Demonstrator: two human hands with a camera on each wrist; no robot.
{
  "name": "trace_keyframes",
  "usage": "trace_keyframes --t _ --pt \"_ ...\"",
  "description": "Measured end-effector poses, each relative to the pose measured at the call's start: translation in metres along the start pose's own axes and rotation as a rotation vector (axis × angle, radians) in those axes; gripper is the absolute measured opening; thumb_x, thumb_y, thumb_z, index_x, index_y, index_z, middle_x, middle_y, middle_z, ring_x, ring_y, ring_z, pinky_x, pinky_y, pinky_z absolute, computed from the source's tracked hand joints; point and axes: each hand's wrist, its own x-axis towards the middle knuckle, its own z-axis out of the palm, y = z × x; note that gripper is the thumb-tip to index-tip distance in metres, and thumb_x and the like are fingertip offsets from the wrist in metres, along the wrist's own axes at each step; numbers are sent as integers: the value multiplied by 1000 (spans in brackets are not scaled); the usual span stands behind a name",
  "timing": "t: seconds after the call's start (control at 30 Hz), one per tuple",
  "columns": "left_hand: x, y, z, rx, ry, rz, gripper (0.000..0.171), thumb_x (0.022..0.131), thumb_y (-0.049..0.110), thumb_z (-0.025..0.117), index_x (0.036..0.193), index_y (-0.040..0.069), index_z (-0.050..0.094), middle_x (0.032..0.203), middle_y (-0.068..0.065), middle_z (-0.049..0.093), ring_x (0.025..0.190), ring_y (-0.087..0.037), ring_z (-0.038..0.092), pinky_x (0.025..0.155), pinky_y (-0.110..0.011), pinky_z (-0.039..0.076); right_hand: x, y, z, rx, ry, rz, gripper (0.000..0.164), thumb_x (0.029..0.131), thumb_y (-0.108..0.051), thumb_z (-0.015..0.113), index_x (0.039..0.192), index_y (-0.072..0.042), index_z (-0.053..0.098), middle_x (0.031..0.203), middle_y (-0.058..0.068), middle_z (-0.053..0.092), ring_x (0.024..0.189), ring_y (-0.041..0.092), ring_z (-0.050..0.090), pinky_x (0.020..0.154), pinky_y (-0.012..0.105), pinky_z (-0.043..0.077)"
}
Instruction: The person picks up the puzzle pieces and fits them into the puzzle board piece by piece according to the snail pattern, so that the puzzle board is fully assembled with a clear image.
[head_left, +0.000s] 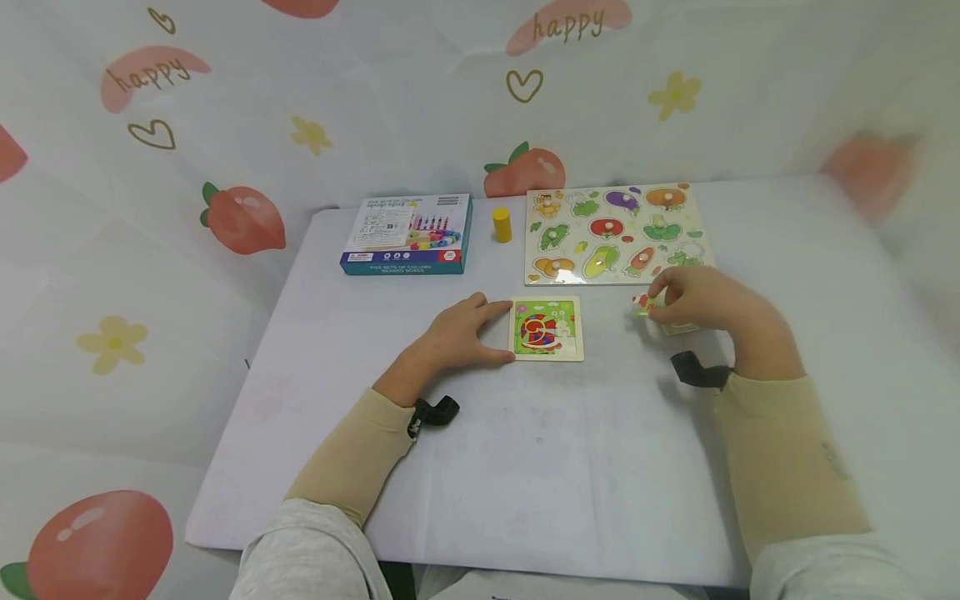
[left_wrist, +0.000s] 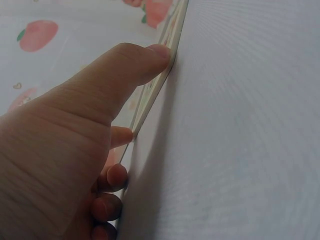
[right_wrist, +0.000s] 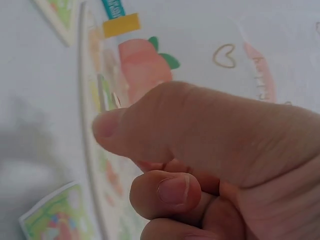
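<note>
A square snail puzzle (head_left: 546, 329) with a pale wooden frame lies flat on the table. My left hand (head_left: 463, 333) steadies it from the left, index fingertip at the upper corner and thumb at the lower one. In the left wrist view, the thumb (left_wrist: 142, 62) presses on the board's edge. My right hand (head_left: 701, 298) pinches a small red, white and green puzzle piece (head_left: 642, 303) between thumb and fingers, raised off the table. A second small picture board (right_wrist: 57, 215) lies below that hand, mostly covered by it in the head view.
Behind the hands lies a large vegetable peg board (head_left: 570, 242). Left of it stand a yellow cylinder (head_left: 502, 225) and a flat toy box (head_left: 405, 235). All are on a white-covered table (head_left: 525, 475) against a fruit-printed cloth backdrop (head_left: 420, 92).
</note>
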Motion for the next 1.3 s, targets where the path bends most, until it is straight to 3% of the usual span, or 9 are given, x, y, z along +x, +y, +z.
trace_keyframes --t 0.4,0.7,1.0,1.3 --pt "-1 2 -3 -11 -16 -15 93 81 66 76 158 26 43 106 -3 46 91 -17 46 73 -33 38 -25 -28 -12 -12 102 -42 35 86 -17 73 115 -3 60 91 10 53 86 27 51 69 39 43" --pt "-1 2 -2 -10 -12 -9 92 81 65 77 158 26 44 106 -2 46 90 -17 46 73 -32 39 -43 -54 -7 38 179 -130 28 84 -13 75 108 -9 60 84 5 52 77 21 49 65 31 40" --pt "-1 3 -1 -12 -13 -8 92 81 65 76 158 26 44 106 -1 47 91 -17 46 73 -32 39 -45 -74 5 25 188 -204 29 84 -14 76 107 -7 59 88 6 58 76 24 53 63 32 43" --pt "-2 2 -1 -8 0 0 92 81 65 77 157 26 44 105 -1 46 89 -16 46 72 -31 38 -30 -85 26 49 88 -227 30 80 -10 76 106 -5 62 86 5 63 81 23 58 70 37 50"
